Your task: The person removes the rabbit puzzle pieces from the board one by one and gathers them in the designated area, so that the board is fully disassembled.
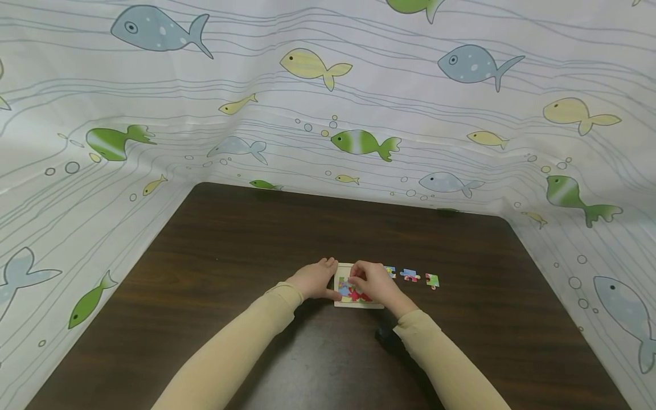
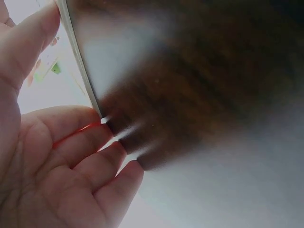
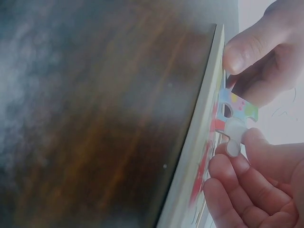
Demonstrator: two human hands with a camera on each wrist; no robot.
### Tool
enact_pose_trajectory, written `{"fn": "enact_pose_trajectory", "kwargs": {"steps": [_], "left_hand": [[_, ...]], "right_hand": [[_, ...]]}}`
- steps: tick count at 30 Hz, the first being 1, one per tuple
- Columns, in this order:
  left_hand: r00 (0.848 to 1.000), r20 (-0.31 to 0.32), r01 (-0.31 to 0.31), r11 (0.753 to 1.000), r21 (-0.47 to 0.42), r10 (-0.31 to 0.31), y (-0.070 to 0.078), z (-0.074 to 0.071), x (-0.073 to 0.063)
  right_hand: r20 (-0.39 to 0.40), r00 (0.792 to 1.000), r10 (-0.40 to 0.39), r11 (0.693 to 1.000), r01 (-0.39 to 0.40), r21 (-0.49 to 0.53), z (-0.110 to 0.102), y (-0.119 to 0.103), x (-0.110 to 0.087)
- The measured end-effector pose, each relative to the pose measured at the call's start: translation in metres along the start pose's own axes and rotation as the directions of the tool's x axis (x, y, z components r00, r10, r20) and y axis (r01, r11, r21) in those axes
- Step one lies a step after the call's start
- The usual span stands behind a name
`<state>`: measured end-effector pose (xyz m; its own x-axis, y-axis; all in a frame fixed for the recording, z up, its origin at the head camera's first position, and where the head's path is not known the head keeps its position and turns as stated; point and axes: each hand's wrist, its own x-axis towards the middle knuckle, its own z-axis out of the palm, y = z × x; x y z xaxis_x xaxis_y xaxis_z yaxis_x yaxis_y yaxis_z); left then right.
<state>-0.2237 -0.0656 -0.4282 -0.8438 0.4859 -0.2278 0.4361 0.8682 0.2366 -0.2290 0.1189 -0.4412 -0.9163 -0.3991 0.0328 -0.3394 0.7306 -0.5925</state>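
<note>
A small puzzle tray with a pale wooden rim [image 1: 359, 305] lies on the table, with red and blue pieces [image 1: 353, 291] in its lower part. My left hand [image 1: 314, 280] steadies the tray at its left side, thumb by the lower left corner. In the left wrist view its fingertips [image 2: 107, 128] rest at the tray's edge. Over the tray, my right hand [image 1: 376, 283] pinches a puzzle piece [image 3: 234, 127] between thumb and fingers. That piece is tilted up from the tray, light with coloured dots. The right hand hides the tray's upper right part.
Three loose puzzle pieces lie in a row right of the tray: one partly behind the right hand [image 1: 390, 271], a blue and red piece [image 1: 409, 275] and a green one [image 1: 433, 281]. A fish-printed sheet [image 1: 359, 165] rises around the dark table [image 1: 246, 239].
</note>
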Motion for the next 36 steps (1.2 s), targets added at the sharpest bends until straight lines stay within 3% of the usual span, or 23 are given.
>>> {"fn": "enact_pose_trajectory", "kwargs": {"steps": [26,36], "left_hand": [[0.999,0.016,0.027,0.999,0.043,-0.027,0.0078,-0.0035,0.0001],[1.0,0.013,0.026,0.999,0.038,-0.027,0.0088,-0.0061,-0.0008]], "right_hand": [[0.074,0.994,-0.078,0.997,0.076,0.035,0.0015,0.0038,0.001],[0.071,0.992,-0.108,0.994,0.109,-0.019,0.0039,0.0031,0.0031]]}}
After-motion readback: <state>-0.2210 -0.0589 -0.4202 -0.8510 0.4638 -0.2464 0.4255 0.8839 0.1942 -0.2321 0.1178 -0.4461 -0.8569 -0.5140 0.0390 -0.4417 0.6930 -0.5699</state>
